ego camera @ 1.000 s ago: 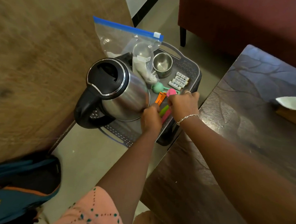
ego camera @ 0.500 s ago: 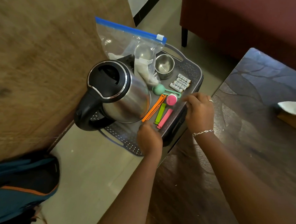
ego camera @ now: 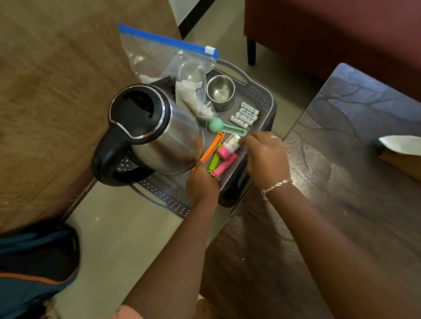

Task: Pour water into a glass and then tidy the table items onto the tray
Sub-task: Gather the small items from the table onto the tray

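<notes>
tray (ego camera: 261, 93): dark perforated plastic, handles at both ends, sits low between two tabletops, by the dark tabletop (ego camera: 348, 203); already loaded.
bottle (ego camera: 229, 145): small white bottle with pink cap, lying tilted on the tray across the pink clip (ego camera: 223, 166); light, stiff, likely to roll; best pinched round the body.
right hand (ego camera: 265, 157): fingertips at the bottle's white end, loosely curled; cannot tell if gripping or only touching.
left hand (ego camera: 202, 183): curled at near ends of orange clip (ego camera: 211, 149) and green clip (ego camera: 214, 160); hold unclear.
clips: thin, light, slippery plastic; take by the ends.
kettle (ego camera: 155, 129): steel, heavy, fills the tray's left half; take by the black handle.
others: steel cup (ego camera: 220, 91), batteries (ego camera: 244, 114), green scoop (ego camera: 216, 125), zip bag (ego camera: 166, 57).
room: tight; only the right strip is free, rim close by.
</notes>
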### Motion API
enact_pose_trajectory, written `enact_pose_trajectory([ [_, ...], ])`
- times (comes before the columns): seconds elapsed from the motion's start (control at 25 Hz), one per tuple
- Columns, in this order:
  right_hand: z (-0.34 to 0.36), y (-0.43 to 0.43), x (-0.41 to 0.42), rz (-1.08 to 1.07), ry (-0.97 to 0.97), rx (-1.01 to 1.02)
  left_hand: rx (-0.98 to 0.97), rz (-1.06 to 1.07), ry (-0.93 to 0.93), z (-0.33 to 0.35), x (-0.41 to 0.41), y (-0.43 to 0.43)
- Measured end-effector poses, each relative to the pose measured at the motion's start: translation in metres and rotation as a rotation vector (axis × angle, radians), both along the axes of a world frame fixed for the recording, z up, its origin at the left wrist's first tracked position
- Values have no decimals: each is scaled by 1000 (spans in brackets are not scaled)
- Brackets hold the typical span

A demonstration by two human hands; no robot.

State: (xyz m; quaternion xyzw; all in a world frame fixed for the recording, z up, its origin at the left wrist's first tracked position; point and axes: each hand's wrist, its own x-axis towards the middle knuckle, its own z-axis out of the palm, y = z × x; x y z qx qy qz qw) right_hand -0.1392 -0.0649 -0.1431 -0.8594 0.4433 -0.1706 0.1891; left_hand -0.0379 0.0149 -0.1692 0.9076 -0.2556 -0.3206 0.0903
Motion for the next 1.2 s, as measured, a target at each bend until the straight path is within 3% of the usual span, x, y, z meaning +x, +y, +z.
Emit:
enact_pose_trajectory([
  [0.12,2,-10,27,335,270,33,-20,-20,-7,-4,0,1],
  [0.24,-1,-11,47,425,554,52,-21,-31,-26,-7,2,1],
  [0.32,-2,-12,53,429,622,54,-20,-50,-36,-9,3,1],
  [0.56,-13,-21,56,416,630,81,13,-180,-98,-4,6,-4],
  [0.76,-14,-43,41,210,338,306,20,-392,-180,0,12,-8],
  [0.96,-16,-49,30,272,423,201,23,-535,-248,-2,14,-12],
  [1.2,-21,-50,30,232,409,166,10,-548,-271,-4,15,-16],
])
